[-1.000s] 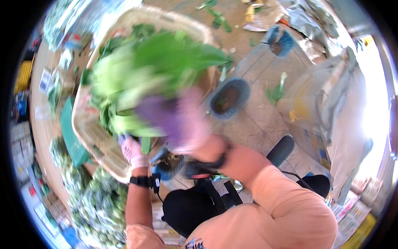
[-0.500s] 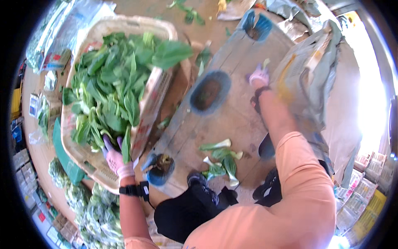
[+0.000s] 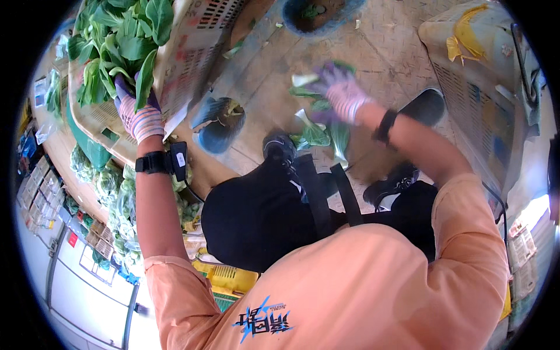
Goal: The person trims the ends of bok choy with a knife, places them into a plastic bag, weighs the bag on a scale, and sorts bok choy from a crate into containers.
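Observation:
My left hand, in a striped glove with purple fingers, is at the near end of a heap of leafy bok choy in a pale plastic crate. Its fingers close around one bok choy, whose leaf lies between them. My right hand, gloved alike and a little blurred, is low over the floor with its fingers spread. Under and beside it lie several loose bok choy with white stems. My right fingers partly cover some of them; a firm grip is not visible.
A blue-rimmed hole is left of the loose greens, another farther off. At right stands a pale crate with yellow tape. My shoes are close by. Bagged greens lie at left, a yellow crate below.
The view has tilted down toward my body. My right hand has swung from the far right back to the loose bok choy, its wrist nearer. My left hand stays at the heap.

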Action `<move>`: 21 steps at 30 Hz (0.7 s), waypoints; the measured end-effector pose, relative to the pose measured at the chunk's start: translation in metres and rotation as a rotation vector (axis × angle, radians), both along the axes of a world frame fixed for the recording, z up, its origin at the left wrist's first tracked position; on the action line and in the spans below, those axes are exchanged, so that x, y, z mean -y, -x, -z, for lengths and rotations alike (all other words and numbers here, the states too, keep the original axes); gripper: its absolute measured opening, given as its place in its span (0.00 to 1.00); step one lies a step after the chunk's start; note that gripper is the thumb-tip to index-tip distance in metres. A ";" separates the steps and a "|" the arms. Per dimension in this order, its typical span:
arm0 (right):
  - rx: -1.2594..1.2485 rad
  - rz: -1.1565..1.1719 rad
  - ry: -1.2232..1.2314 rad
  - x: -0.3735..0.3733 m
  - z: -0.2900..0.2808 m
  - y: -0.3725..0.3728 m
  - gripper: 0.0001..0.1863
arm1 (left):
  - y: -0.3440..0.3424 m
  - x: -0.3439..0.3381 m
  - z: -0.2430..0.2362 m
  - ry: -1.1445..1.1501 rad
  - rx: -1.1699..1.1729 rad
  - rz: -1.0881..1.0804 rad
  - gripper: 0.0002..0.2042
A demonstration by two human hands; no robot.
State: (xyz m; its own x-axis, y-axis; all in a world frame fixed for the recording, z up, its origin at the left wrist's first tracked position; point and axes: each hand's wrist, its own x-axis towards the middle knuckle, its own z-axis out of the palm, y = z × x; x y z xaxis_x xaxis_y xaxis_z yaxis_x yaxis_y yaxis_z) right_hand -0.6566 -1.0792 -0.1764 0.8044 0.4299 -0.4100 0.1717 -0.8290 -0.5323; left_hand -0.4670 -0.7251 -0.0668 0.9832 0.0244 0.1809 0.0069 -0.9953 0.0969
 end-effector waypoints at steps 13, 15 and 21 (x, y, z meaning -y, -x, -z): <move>-0.698 1.032 -0.860 -0.001 0.036 -0.019 0.24 | -0.001 0.001 0.003 -0.024 0.013 -0.022 0.28; -0.007 0.371 -0.640 0.035 0.017 -0.057 0.25 | 0.001 0.004 -0.001 -0.034 0.029 -0.006 0.29; 0.223 0.376 -0.731 -0.036 -0.175 -0.185 0.27 | 0.012 0.002 -0.010 0.088 -0.015 -0.180 0.28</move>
State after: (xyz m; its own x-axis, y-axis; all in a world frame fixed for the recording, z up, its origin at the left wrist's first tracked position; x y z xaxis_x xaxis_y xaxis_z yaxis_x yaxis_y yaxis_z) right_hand -0.4715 -1.0434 -0.0011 0.9756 0.2132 0.0519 0.1184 -0.3128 -0.9424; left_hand -0.4793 -0.7267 -0.0564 0.9642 0.2151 0.1553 0.1862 -0.9656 0.1815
